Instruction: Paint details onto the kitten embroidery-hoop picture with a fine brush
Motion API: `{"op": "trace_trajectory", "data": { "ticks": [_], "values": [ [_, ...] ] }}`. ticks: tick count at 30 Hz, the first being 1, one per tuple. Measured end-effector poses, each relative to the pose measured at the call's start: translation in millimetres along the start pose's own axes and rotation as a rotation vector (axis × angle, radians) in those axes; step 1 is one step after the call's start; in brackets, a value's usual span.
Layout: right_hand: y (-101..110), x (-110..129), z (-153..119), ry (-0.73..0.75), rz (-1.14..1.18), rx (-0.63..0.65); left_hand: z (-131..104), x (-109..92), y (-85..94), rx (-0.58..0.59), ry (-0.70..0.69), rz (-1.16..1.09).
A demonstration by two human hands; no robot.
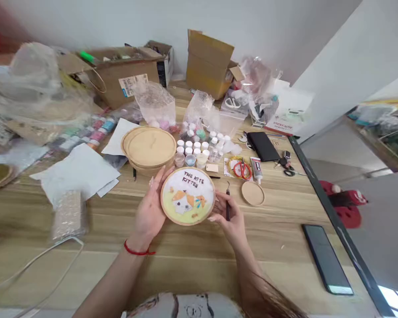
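Between my hands is a round wooden-rimmed picture (188, 195) with a white upper part, a yellow-green lower part, an orange-and-white kitten and the dark words "THE KITE KITTEN". My left hand (152, 212) grips its left edge, some fingers hidden behind the rim. My right hand (230, 218) is at the right edge, its fingers touching the rim, and it also holds a black-handled tool (228, 205) with a thin bent metal tip pointing away from me. Just beyond the picture stand several small white-capped jars (197, 145).
Stacked round wooden plates (151, 145) stand at back left. White sheets (76, 172) and a wrapped block (69, 214) lie left. Red-handled scissors (242, 170), a glue tube (257, 169), a small round disc (252, 193) and a phone (327, 258) are right. Cardboard boxes (205, 66) line the back.
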State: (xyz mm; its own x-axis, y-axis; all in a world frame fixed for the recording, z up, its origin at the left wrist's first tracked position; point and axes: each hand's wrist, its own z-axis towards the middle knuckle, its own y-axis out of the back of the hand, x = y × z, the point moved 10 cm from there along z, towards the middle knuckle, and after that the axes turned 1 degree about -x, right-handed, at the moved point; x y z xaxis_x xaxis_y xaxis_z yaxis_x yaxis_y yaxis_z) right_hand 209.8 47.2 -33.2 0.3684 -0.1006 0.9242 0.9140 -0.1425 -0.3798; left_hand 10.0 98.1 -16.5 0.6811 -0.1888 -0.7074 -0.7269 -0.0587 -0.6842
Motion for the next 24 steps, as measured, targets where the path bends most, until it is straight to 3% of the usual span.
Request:
{"op": "trace_trajectory", "data": {
  "ticks": [6,24],
  "values": [
    [7.5,1.5,-1.4,0.007,-0.045,-0.059,-0.3,1.2,-0.4,0.026,-0.018,-0.009],
    [6.2,1.1,-1.0,-0.02,-0.085,-0.042,-2.8,-3.8,-1.2,-0.019,-0.045,-0.013]
  ]
}}
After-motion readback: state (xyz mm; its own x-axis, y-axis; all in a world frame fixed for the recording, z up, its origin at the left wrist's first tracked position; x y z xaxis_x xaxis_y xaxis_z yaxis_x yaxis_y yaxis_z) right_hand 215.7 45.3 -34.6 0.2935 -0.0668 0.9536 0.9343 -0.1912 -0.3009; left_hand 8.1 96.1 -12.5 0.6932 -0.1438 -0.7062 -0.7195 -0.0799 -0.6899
